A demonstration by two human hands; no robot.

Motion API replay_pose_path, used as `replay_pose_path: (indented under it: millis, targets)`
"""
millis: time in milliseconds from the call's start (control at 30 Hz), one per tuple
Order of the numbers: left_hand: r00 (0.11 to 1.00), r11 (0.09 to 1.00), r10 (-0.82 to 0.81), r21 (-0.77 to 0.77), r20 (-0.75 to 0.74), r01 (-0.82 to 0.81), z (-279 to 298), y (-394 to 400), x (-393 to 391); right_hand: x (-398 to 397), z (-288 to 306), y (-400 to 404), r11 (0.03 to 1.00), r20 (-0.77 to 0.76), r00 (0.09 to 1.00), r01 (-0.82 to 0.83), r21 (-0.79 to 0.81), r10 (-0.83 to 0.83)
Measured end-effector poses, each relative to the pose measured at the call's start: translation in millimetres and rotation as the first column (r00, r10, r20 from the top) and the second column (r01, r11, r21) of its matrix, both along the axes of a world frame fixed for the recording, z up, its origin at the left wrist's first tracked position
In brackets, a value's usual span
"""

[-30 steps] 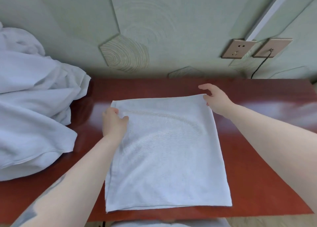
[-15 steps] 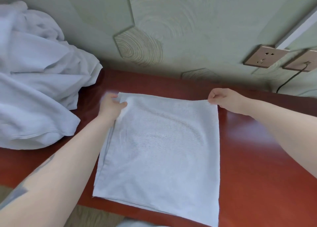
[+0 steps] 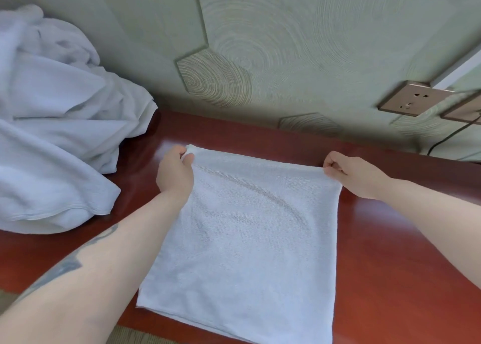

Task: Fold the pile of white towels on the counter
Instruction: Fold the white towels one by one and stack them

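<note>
One white towel (image 3: pixel 250 239) lies flat at the centre of the red-brown counter (image 3: pixel 403 265), already doubled: layered edges show along its near side at 6 o'clock. The left hand (image 3: pixel 175 173) pinches the far-left corner at 11 o'clock, thumb on top. The right hand (image 3: pixel 348 174) pinches the far-right corner at 1 o'clock, fingers curled round the hem. Both grips are narrow and hold cloth only. The far edge between the hands is slightly raised and taut.

Status, as a judgement: this towel is part-folded, and the next fold probably brings the far edge toward the near edge. No finished stack is in view. The pile of unfolded white towels (image 3: pixel 52 135) remains at 9 to 10 o'clock against the wall (image 3: pixel 286 44), so most of the task is left. A wall socket (image 3: pixel 413 99) sits at 2 o'clock
</note>
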State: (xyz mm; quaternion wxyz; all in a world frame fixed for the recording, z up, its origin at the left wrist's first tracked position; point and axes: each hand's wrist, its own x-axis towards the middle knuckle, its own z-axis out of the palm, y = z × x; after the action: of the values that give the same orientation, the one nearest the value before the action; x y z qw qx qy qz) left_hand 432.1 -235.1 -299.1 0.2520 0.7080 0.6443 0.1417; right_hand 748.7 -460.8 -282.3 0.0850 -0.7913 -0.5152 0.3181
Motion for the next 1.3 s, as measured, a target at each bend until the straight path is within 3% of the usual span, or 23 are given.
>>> replay_pose_path:
  millis: [200,367,433,500,600,667,733,833,967,1167,1300]
  targets:
    - [0.977,0.986,-0.133,0.073,-0.166,0.147,-2,12,-3,-3,-1,3,0.999,0.144,0.990,0.008,-0.051,0.000]
    - [0.988,0.991,-0.114,0.062,-0.100,0.120,-3,15,-3,-17,-6,6,0.996,0.244,0.967,0.082,-0.045,-0.069]
    - [0.998,0.999,-0.053,0.006,0.044,0.053,3,16,-4,-25,-6,4,0.979,0.217,0.955,0.190,0.067,-0.201]
    - [0.984,0.997,0.040,-0.074,0.176,-0.027,14,15,-12,-38,-2,-2,0.887,0.159,0.893,0.369,0.277,-0.421]
    - [0.988,0.991,0.021,-0.135,0.153,0.000,26,-8,-46,-78,5,-13,0.727,0.017,0.812,0.513,0.456,-0.583]
    - [0.999,0.984,-0.012,-0.176,0.053,0.021,26,-39,-78,-116,5,-20,0.777,-0.042,0.875,0.449,0.441,-0.482]
    - [1.000,0.980,0.006,-0.201,-0.020,-0.010,24,-72,-106,-150,2,-17,0.851,-0.030,0.953,0.283,0.442,-0.301]
    - [0.996,0.978,0.088,-0.186,-0.034,-0.093,23,-108,-131,-182,2,17,0.908,-0.002,0.995,0.095,0.408,-0.104]
    - [0.992,0.965,0.121,-0.231,-0.038,-0.127,22,-117,-145,-198,5,94,0.948,0.079,0.995,-0.082,0.307,0.061]
    - [1.000,0.935,-0.023,-0.353,-0.011,0.017,23,-118,-168,-210,7,195,0.969,0.224,0.967,-0.165,0.184,0.122]
    - [0.998,0.948,-0.030,-0.315,0.064,0.048,23,-127,-190,-216,3,227,0.936,0.291,0.907,-0.342,0.084,0.305]
